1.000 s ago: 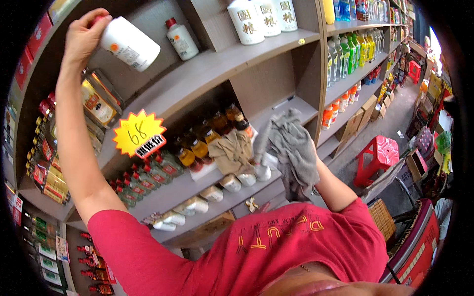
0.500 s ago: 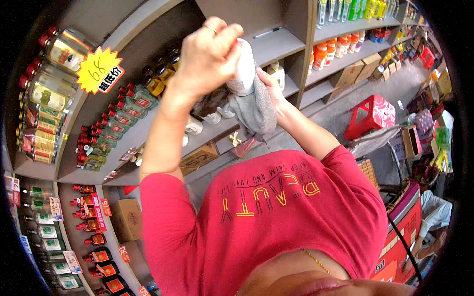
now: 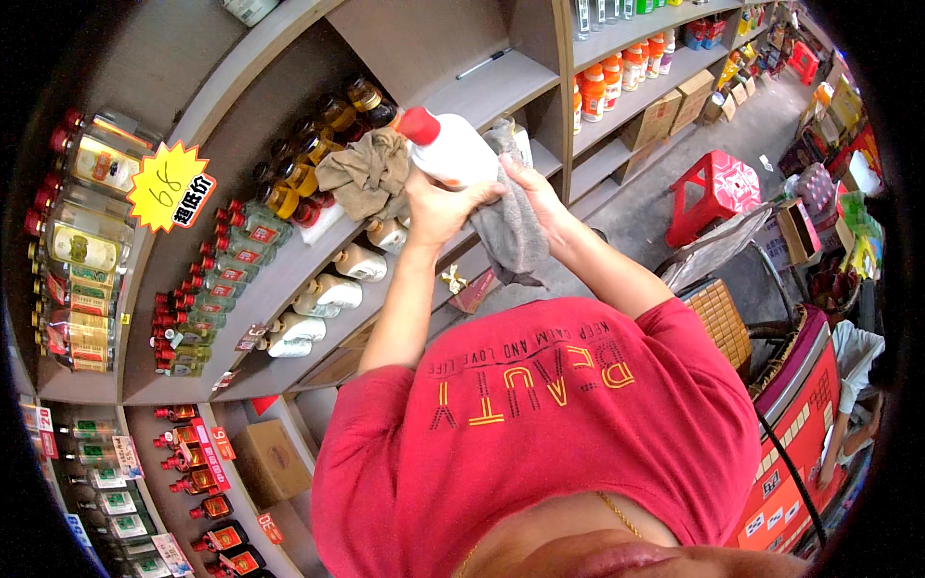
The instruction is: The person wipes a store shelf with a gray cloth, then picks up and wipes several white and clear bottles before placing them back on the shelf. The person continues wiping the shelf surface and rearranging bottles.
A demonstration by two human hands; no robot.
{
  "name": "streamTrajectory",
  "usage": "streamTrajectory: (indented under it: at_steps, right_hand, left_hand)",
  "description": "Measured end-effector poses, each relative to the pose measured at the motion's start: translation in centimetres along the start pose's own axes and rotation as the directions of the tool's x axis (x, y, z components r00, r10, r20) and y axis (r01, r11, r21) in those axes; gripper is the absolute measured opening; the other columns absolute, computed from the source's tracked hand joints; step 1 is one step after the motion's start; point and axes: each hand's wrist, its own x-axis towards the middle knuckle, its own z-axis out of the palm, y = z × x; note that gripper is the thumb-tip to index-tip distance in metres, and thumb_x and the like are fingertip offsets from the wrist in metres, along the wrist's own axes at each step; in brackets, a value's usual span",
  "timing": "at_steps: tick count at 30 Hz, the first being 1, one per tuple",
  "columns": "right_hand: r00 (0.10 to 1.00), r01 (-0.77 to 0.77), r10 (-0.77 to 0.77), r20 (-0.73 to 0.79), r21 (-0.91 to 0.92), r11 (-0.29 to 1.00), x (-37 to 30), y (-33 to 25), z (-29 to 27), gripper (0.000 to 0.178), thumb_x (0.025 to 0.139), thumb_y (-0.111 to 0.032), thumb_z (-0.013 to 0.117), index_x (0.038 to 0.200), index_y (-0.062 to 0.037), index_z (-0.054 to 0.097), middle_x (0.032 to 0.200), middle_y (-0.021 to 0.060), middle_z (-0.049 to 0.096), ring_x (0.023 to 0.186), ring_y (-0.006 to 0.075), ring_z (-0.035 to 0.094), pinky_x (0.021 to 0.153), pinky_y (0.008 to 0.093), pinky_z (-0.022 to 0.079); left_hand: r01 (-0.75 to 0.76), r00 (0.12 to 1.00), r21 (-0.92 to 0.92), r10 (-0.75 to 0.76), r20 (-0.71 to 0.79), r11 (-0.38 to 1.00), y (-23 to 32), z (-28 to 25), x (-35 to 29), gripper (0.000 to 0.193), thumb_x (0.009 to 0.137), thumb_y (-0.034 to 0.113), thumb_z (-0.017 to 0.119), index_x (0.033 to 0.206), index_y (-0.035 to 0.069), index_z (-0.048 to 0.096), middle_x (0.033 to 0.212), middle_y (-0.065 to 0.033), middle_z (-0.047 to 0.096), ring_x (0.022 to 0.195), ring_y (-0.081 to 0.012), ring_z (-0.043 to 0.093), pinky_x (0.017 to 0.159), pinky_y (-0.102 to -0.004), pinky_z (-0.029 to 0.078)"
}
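Note:
A white bottle (image 3: 455, 154) with a red cap is held up in front of the shelves, tilted with its cap toward the upper left. My left hand (image 3: 441, 204) is closed on the bottle's near side, thumb stretched across it. A grey cloth (image 3: 515, 236) hangs down from my right hand (image 3: 540, 197), which presses it against the bottle's right side. Just beyond my left hand is a crumpled brown cloth (image 3: 366, 173) at the shelf edge, partly hidden behind the hand and bottle. I cannot tell whether the hand touches it.
Brown-amber bottles (image 3: 313, 154) and clear red-capped bottles (image 3: 231, 255) line the curved shelf at left. White bottles (image 3: 332, 289) stand on the shelf below. Orange-capped bottles (image 3: 614, 77) are farther right. A red stool (image 3: 713, 197) and a chair (image 3: 718, 323) are on the right.
My left hand has come down from the bottle's top to its near side. The bottle has tipped, so its red cap shows. The brown cloth is now more visible.

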Motion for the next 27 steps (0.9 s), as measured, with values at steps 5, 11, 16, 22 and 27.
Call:
streamTrajectory:
  at_steps: [5, 11, 16, 22, 27]
  right_hand:
    - [0.964, 0.253, -0.265, 0.028, -0.402, 0.88, -1.3, -2.2, 0.0, 0.036, 0.082, -0.026, 0.066, 0.107, -0.0017, 0.06, 0.093, 0.0042, 0.064, 0.083, 0.0124, 0.059, 0.076, 0.0291, 0.047]
    - [0.783, 0.622, -0.434, 0.445, -0.557, 0.551, -1.5, -6.4, 1.9, 0.071, 0.08, -0.039, 0.066, 0.129, 0.0046, 0.038, 0.121, 0.0124, 0.052, 0.11, 0.0193, 0.048, 0.097, 0.0319, 0.036]
    - [0.897, 0.441, -0.352, 0.268, -0.604, 0.664, 0.1, -7.1, 1.8, 0.069, 0.058, -0.018, 0.082, 0.118, 0.0022, 0.054, 0.106, 0.008, 0.062, 0.098, 0.017, 0.057, 0.091, 0.0299, 0.041]
    - [0.815, 0.363, -0.156, 0.559, -0.281, 0.889, 2.8, -8.6, -1.9, 0.061, 0.044, -0.007, 0.08, 0.102, 0.0006, 0.063, 0.092, 0.0033, 0.065, 0.084, 0.0127, 0.06, 0.083, 0.0266, 0.045]
    - [0.913, 0.354, -0.225, 0.341, -0.385, 0.852, 1.5, -8.4, -0.3, 0.05, 0.052, -0.002, 0.073, 0.101, -0.0003, 0.062, 0.091, 0.0046, 0.065, 0.081, 0.0134, 0.06, 0.081, 0.0272, 0.046]
  left_hand:
    - [0.169, 0.98, -0.239, -0.19, -0.068, 0.956, -0.6, -2.7, 1.0, 0.047, 0.06, 0.0, 0.077, 0.101, -0.004, 0.055, 0.087, -0.0089, 0.063, 0.076, -0.0174, 0.063, 0.069, -0.0318, 0.053]
    - [0.159, 0.982, 0.171, -0.173, 0.071, 0.972, -0.6, -1.4, -0.6, 0.056, 0.058, 0.006, 0.079, 0.108, -0.001, 0.054, 0.09, -0.0078, 0.064, 0.075, -0.018, 0.063, 0.068, -0.0311, 0.052]
    - [-0.007, 0.979, 0.265, -0.048, 0.198, 0.964, -0.9, 1.6, -0.3, 0.059, 0.055, 0.02, 0.083, 0.103, 0.001, 0.055, 0.085, -0.0089, 0.063, 0.08, -0.0149, 0.061, 0.074, -0.0318, 0.049]
    - [0.641, 0.644, -0.355, -0.225, 0.731, 0.68, -1.7, 1.2, 0.4, 0.061, 0.05, 0.015, 0.082, 0.103, 0.0, 0.056, 0.085, -0.0061, 0.063, 0.078, -0.0134, 0.06, 0.076, -0.028, 0.048]
    - [0.477, 0.742, -0.134, -0.316, 0.591, 0.868, -3.7, 0.4, 1.3, 0.063, 0.05, 0.019, 0.082, 0.104, 0.001, 0.056, 0.084, -0.0067, 0.064, 0.076, -0.0183, 0.062, 0.071, -0.0313, 0.05]
